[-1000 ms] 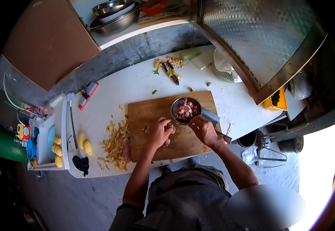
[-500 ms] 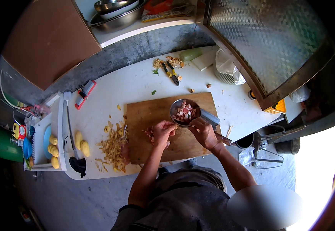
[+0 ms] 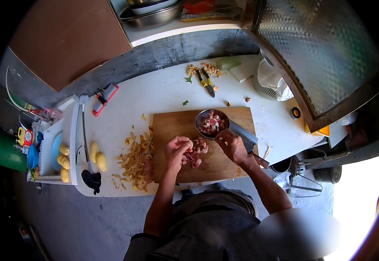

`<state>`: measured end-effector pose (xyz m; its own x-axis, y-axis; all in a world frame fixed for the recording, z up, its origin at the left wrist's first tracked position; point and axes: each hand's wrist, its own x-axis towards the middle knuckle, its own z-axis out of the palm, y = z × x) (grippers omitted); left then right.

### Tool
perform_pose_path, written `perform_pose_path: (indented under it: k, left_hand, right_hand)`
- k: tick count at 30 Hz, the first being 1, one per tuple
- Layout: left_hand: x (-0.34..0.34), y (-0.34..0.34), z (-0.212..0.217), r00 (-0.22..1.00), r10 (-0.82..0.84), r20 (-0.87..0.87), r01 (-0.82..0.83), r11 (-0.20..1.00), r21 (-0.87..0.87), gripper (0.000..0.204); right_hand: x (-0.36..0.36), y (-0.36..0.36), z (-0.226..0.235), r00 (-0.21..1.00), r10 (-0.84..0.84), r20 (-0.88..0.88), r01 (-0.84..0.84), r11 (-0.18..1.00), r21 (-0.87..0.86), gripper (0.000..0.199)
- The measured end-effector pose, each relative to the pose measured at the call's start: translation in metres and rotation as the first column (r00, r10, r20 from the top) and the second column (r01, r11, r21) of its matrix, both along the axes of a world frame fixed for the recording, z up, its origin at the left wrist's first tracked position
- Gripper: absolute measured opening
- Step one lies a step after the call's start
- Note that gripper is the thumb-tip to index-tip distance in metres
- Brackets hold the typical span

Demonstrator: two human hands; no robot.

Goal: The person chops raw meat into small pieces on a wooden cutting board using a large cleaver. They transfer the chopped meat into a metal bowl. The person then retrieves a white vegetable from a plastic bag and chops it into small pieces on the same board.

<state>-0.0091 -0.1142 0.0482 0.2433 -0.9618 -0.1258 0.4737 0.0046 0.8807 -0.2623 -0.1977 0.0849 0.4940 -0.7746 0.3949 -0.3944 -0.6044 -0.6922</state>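
Observation:
A metal bowl [image 3: 201, 121] of cut raw meat pieces [image 3: 213, 123] stands on the wooden cutting board [image 3: 172, 124]. My right hand [image 3: 234, 148] is pinched closed at the bowl's near right rim; a small pale bit shows at its fingertips, too small to name. My left hand [image 3: 176, 151] is closed in a pinch over the board, left of and nearer than the bowl; what its fingers hold, if anything, is hidden. Between the hands lies a pile of raw meat [image 3: 194, 156], partly behind the left fingers. A cleaver [image 3: 244, 135] rests right of the bowl, its handle behind my right wrist.
Vegetable peelings [image 3: 134, 158] heap left of the board, with peeled potatoes [image 3: 96, 155] farther left. Pliers [image 3: 207, 82] lie behind the board near chopped bits [image 3: 210, 69]. An open cabinet door [image 3: 315, 65] hangs over the right side, and a brush-like tool [image 3: 85, 135] lies at left.
My hands have moved apart, with the left drawn back from the bowl, so more of the meat pile shows. The whole view has shifted slightly, moving the table rightward in it.

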Motion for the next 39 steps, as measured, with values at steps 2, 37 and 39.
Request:
perform_pose_path:
  k: [2,37,39]
  left_hand:
    - [0.007,0.001,0.013,0.999,0.036,0.002,-0.035,0.998,-0.048,0.013]
    - [0.020,0.037,0.031,-0.220,-0.366,0.904,-0.005,0.927,0.374,0.105]
    - [0.025,0.029,0.011,-0.116,-0.327,0.938,0.064,0.940,0.335,0.098]
  right_hand:
    - [0.005,-0.006,-0.011,1.000,0.021,-0.021,-0.021,1.000,0.004,0.015]
    - [0.054,0.042,-0.049,0.901,0.169,-0.400,-0.165,0.985,0.043,0.105]
    - [0.062,0.042,-0.066,0.932,0.173,-0.318,-0.190,0.982,-0.022,0.104]
